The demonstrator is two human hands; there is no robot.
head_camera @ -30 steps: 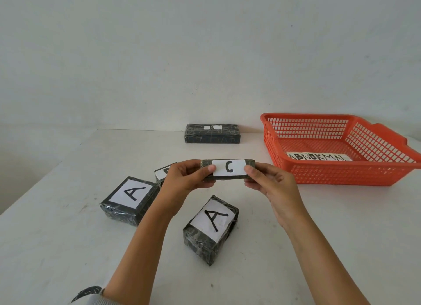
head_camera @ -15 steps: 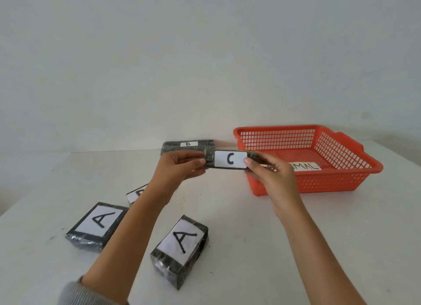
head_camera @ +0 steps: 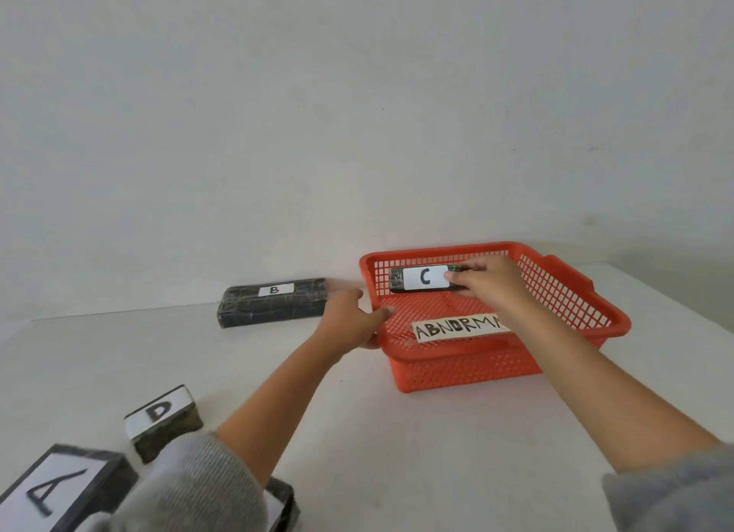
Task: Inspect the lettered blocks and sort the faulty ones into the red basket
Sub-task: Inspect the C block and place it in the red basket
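Note:
The red basket [head_camera: 564,293] stands at the right on the white table, with a paper label reading ABNORMAL [head_camera: 452,329] on its floor. My right hand [head_camera: 490,283] reaches into the basket and grips the right end of the dark block with a white C label [head_camera: 421,279], held near the basket's far wall. My left hand [head_camera: 351,323] clasps the basket's left rim, thumb over the edge. A long dark B block [head_camera: 274,303] lies at the back. A small D block [head_camera: 163,416] and an A block [head_camera: 59,488] sit at the near left.
Another dark block [head_camera: 284,505] peeks out under my left sleeve at the bottom edge. A plain white wall rises right behind the table's far edge. The white table top [head_camera: 397,452] spreads between my forearms and in front of the basket.
My right hand has carried the C block to the right and into the basket. My left hand let go of the block and took the basket's rim. The view swung right.

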